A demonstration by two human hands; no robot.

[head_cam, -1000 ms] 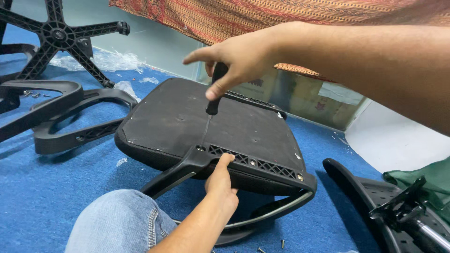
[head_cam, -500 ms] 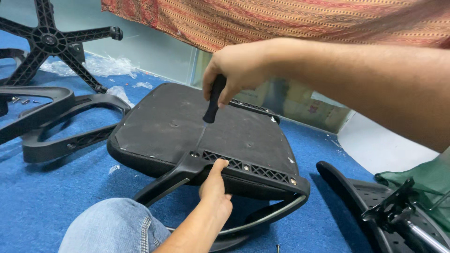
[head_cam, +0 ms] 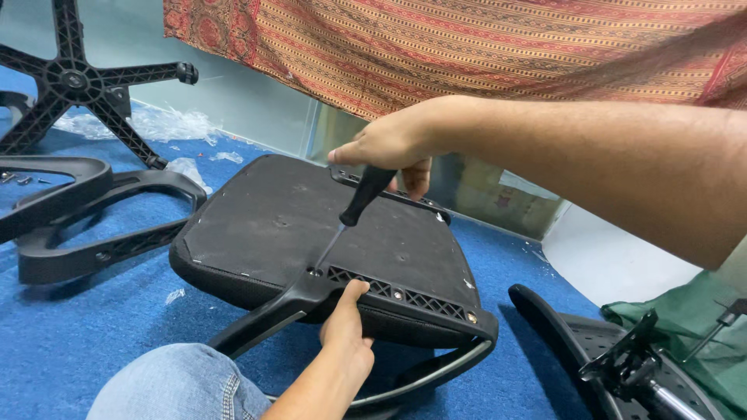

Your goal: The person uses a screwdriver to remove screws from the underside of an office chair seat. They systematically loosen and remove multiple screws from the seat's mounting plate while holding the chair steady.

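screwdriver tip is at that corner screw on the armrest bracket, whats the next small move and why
Probably seat the tip squarely and turn while pressing down. The right hand grips the screwdriver at a slant, its tip at the screw at the bracket's left end. The left hand braces the armrest bracket against the upturned seat, so the part looks steadied for driving.

Hands work a screwdriver [head_cam: 354, 208] on an upturned chair seat [head_cam: 311, 225]

The right hand [head_cam: 389, 144] grips the black handle, the tip tilted down onto a screw at the armrest bracket [head_cam: 389, 292]. The left hand [head_cam: 345, 330] clasps the seat's near edge, thumb on the bracket. A star base [head_cam: 74, 82] lies on blue carpet [head_cam: 78, 327].
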